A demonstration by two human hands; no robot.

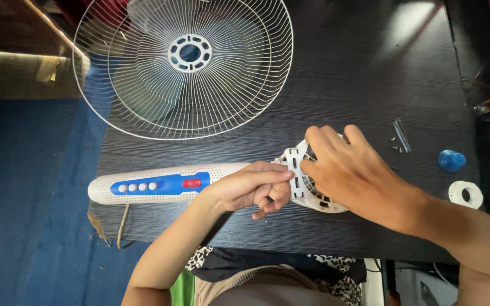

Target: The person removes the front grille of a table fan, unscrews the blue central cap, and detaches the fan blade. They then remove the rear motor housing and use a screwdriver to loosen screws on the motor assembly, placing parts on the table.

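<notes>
Both hands are laid on a white fan body (199,181) lying across the dark table (370,73). Its neck is gripped by the curled fingers of the left hand (250,190), while the round motor housing (304,181) is covered by the right hand (353,173), fingers pressed together. A wire fan guard (143,102) is seen beyond.

We see a white fan body (165,182) lying flat across the dark table, its long neck pointing left. A blue panel on the neck carries four white buttons and one red. At its right end sits the round, slotted motor mount (301,181), partly hidden beneath our fingers.
</notes>
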